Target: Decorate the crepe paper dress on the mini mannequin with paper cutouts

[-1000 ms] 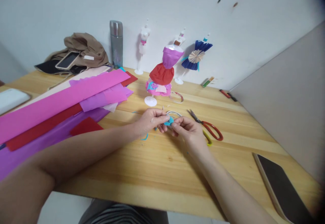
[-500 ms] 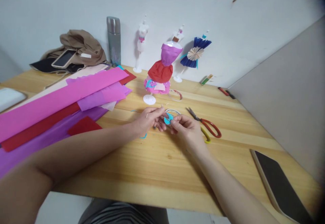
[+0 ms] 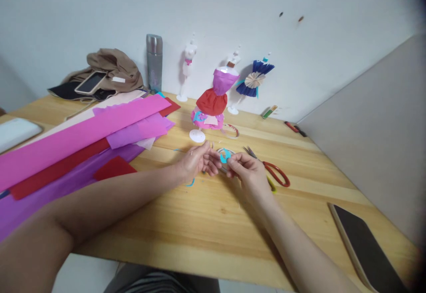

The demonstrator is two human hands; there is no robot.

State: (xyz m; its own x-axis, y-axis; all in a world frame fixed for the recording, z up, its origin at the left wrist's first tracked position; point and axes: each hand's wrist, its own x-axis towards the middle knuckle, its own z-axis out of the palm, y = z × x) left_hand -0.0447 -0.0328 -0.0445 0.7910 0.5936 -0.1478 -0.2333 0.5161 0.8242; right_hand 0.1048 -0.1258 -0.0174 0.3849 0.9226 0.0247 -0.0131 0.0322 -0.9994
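Observation:
A small turquoise paper piece [image 3: 225,155] with a curved cut-out is pinched between the thumb and fingers of my right hand [image 3: 248,171]. My left hand [image 3: 201,160] is just left of it, thumb apart from loosely curled fingers, whose tips come close to the paper. Whether they touch it I cannot tell. Behind the paper lies a tape roll [image 3: 229,150], partly hidden. Scissors with red handles [image 3: 278,174] rest beyond my right hand, and a yellow handle [image 3: 272,185] shows under them. A turquoise scrap [image 3: 190,182] lies below my left hand.
A mini dress form [image 3: 213,102] in purple and red paper stands ahead, with other forms by the wall. Coloured paper sheets [image 3: 83,138] spread over the left side. A flask [image 3: 154,64], brown cloth [image 3: 113,67] and a dark tablet-like device [image 3: 366,244] lie around.
My left thumb and fingers have drawn back a little from the turquoise paper, which my right hand still holds. The paper has turned slightly. The camera view has tilted up a bit.

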